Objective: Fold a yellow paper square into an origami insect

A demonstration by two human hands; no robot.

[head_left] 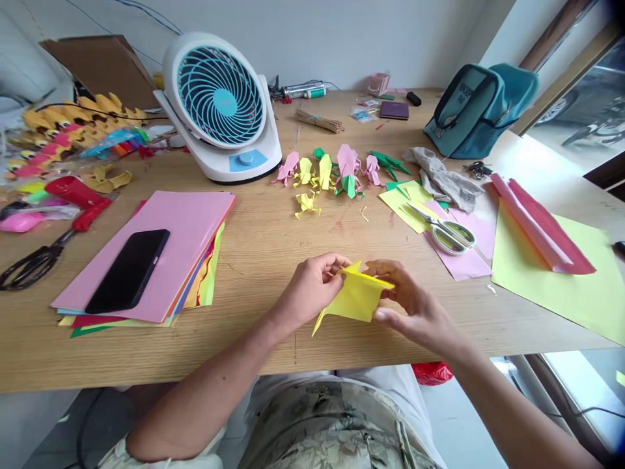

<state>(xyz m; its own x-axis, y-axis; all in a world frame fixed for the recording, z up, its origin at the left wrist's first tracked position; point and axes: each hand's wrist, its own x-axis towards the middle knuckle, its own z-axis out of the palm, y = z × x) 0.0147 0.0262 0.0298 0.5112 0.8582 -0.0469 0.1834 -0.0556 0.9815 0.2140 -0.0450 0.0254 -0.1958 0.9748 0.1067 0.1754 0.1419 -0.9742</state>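
A partly folded piece of yellow paper [355, 298] is held between both hands just above the wooden table [263, 247], near its front edge. My left hand [312, 286] pinches its left upper corner with fingers closed. My right hand [409, 299] grips its right side, thumb and fingers closed on a pointed flap. A row of small folded paper figures [332, 172] in pink, yellow and green stands farther back, in the middle of the table.
A stack of coloured paper sheets [166, 254] with a black phone [129, 270] on top lies at left. White-and-teal fan [219, 107] behind. Scissors [446, 231] on paper scraps at right, a large yellow sheet [581, 280], a teal bag [476, 107], black scissors [34, 260] at far left.
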